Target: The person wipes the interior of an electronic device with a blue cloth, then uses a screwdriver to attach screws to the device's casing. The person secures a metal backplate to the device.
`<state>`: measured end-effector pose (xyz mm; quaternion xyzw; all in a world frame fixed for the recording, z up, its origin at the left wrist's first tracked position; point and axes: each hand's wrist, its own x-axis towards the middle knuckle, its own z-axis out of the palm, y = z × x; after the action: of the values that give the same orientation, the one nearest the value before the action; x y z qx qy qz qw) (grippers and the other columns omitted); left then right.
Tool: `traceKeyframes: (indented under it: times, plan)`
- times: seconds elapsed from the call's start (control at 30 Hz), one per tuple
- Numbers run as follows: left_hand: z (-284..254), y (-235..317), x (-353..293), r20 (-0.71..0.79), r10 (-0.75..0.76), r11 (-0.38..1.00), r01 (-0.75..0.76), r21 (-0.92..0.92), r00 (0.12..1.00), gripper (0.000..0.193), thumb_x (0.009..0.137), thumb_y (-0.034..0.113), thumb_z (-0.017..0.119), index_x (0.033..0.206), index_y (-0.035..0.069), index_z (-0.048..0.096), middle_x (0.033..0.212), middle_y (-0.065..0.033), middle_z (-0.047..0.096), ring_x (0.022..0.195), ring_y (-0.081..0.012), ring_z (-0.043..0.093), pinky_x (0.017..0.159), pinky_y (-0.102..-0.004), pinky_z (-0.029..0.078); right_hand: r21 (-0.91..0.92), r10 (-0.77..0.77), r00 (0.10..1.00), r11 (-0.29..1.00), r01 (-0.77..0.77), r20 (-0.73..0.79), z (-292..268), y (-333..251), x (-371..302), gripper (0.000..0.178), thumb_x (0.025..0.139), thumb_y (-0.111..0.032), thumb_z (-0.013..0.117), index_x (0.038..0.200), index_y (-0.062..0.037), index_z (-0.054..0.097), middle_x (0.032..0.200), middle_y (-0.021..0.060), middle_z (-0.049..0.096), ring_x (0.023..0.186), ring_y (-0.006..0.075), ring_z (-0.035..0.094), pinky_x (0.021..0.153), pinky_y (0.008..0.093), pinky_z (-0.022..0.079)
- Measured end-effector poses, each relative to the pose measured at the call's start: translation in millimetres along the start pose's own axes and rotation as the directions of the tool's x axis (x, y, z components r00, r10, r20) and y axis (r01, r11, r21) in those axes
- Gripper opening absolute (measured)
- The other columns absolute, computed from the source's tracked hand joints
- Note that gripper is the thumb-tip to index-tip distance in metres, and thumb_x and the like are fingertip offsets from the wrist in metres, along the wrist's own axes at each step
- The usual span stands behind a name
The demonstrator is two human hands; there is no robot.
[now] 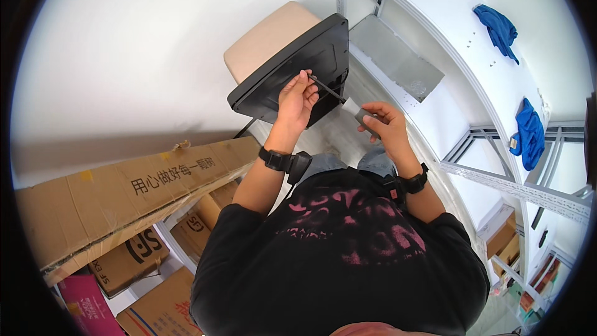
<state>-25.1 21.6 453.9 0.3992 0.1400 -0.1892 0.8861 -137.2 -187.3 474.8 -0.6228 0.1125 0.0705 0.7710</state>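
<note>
My right hand [387, 126] is closed around the grey handle of a screwdriver [352, 106]. Its thin dark shaft slants up and left to my left hand [297, 99], whose thumb and fingers pinch near the tip. Behind them, a black panel [273, 87] faces me, tilted, with a beige block-like body [270, 37] on its far side; it looks like an upturned seat. Whether the tip meets a screw is hidden by my left fingers.
Left, a long cardboard box [106, 193] lies over shelves holding several cartons [130, 258]. Right stands a white metal rack [429, 6] with blue cloths [497, 28] on it. A grey metal sheet [398, 56] rests in the rack near the black panel.
</note>
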Motion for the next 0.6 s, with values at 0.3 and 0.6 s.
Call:
traceKeyframes:
  times: [0.3, 0.6]
  plan:
    - [-6, 60, -34, 0.579, 0.637, -0.208, -0.610, 0.765, 0.510, 0.014, 0.076, 0.001, 0.070, 0.089, 0.002, 0.065, 0.081, -0.0081, 0.064, 0.073, -0.0216, 0.060, 0.064, -0.0301, 0.048, 0.124, -0.003, 0.999, 0.992, 0.009, -0.044, 30, 16, 11, 0.027, 0.087, -0.010, 0.062, 0.112, -0.0008, 0.059, 0.091, 0.0063, 0.064, 0.076, 0.0151, 0.067, 0.049, 0.0217, 0.044]
    - [10, 89, 0, 0.623, 0.469, -0.521, -0.373, 0.767, 0.626, 0.035, 0.067, 0.011, 0.077, 0.100, 0.006, 0.066, 0.093, -0.0101, 0.060, 0.088, -0.0303, 0.055, 0.078, -0.0400, 0.046, 0.153, -0.016, 0.998, 0.988, 0.026, -0.063, 48, 19, 11, 0.028, 0.087, -0.010, 0.064, 0.112, -0.0008, 0.059, 0.094, 0.0049, 0.066, 0.075, 0.0117, 0.066, 0.050, 0.0214, 0.045]
